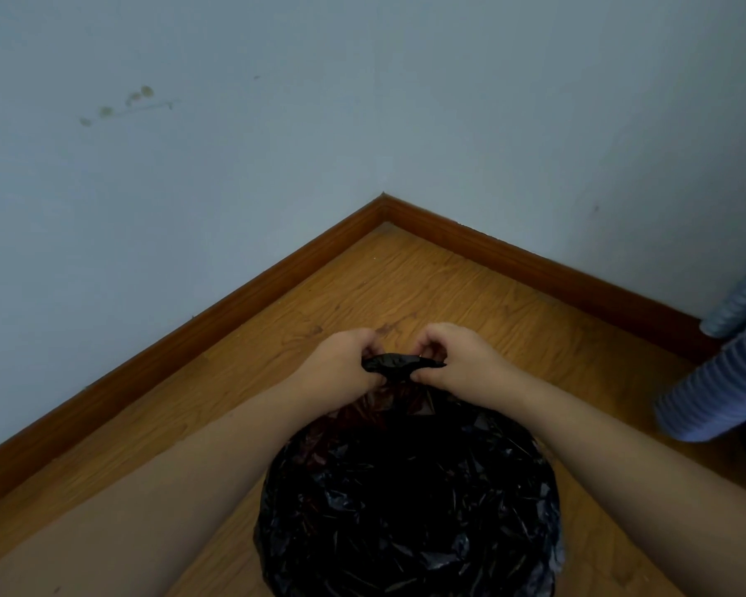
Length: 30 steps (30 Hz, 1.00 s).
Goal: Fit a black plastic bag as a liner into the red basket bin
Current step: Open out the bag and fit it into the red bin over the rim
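A crinkled black plastic bag (410, 501) is spread over a round bin standing on the floor at the bottom centre. The bin itself is covered; only a faint reddish tint (362, 413) shows through the plastic at the far side. At the far rim a gathered, twisted bit of the bag (401, 364) is pinched between both hands. My left hand (341, 366) grips its left end and my right hand (457, 359) grips its right end. Both forearms reach over the bin.
The bin stands on a wooden floor (405, 286) in a room corner, with brown skirting board (276, 277) and pale blue walls behind. A blue ribbed fabric object (715, 381) lies at the right edge.
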Available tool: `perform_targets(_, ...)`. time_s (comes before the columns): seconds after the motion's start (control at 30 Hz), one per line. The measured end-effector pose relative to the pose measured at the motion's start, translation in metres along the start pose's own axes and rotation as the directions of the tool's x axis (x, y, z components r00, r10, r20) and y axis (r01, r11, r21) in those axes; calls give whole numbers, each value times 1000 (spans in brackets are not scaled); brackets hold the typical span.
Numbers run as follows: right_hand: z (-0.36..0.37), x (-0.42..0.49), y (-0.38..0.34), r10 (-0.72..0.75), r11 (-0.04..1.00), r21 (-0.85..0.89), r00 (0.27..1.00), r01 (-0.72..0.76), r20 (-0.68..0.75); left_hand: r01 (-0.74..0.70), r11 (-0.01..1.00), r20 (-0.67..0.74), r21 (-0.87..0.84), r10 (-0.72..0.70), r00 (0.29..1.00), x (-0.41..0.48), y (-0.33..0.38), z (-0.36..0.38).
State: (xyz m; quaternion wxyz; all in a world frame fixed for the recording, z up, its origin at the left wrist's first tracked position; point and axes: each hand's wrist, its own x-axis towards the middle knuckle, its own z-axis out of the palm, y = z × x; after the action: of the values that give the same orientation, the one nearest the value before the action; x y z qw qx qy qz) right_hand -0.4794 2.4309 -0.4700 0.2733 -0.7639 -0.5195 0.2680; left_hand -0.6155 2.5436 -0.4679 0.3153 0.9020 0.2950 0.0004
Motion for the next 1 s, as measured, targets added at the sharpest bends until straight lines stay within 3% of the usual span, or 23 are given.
perform_targets(0.23,2,-3,6,57,998,13,997,-57,46,-52,997,46,-48,54,997,-3,10,0)
perform_targets(0.4,0,-4,5,64,996,50,995,-68,74,-101,994,25,43,100,995,-1,12,2)
perform_targets(0.7,-13,-8,11,111,991,63,988,-119,108,-27,1000,13,-2,28,1000,2,-6,1)
perform_targets(1.0,-15,-4,21,195,969,148,981,-196,22,70,996,-76,-53,-74,994,4,-28,-4)
